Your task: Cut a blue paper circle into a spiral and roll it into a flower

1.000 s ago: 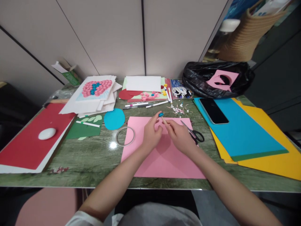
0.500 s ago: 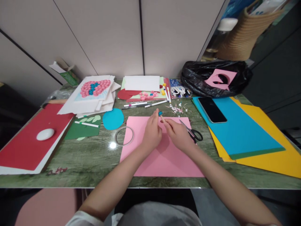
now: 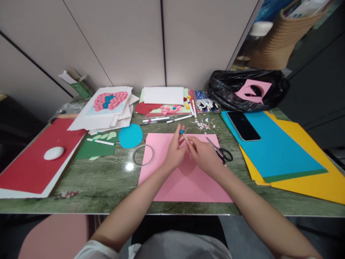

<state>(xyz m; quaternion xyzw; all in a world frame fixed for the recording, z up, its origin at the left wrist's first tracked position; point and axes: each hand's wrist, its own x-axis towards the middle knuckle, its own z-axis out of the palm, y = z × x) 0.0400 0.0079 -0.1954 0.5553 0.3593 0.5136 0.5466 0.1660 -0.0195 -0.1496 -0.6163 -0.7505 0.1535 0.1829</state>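
Observation:
Over the pink paper sheet [image 3: 172, 183], my two hands meet near its far edge. A small, dark blue curled piece [image 3: 182, 132], seemingly paper, lies at the fingers of my left hand [image 3: 175, 149], which are bent around it. My right hand [image 3: 202, 151] pinches a thin pale wooden stick [image 3: 185, 137], its tip touching or almost touching the blue piece. Close by on the right are black-handled scissors [image 3: 225, 154], partly covered by my right hand and forearm. A roll of tape [image 3: 143, 155] overlaps the sheet's left edge.
A blue paper disc [image 3: 130, 136], pens [image 3: 179, 118] and paper scraps [image 3: 203, 125] lie beyond the hands. Left are red sheets [image 3: 35, 172] under a white mouse-like object [image 3: 54, 153]. Right, a phone [image 3: 244, 126] rests on blue sheets [image 3: 280, 154]; behind stands a black bag [image 3: 223, 90].
My left hand's fingers have bent and come apart a little. The blue piece now sits lower and more against them. The stick stays in my right hand; the table things lie as before.

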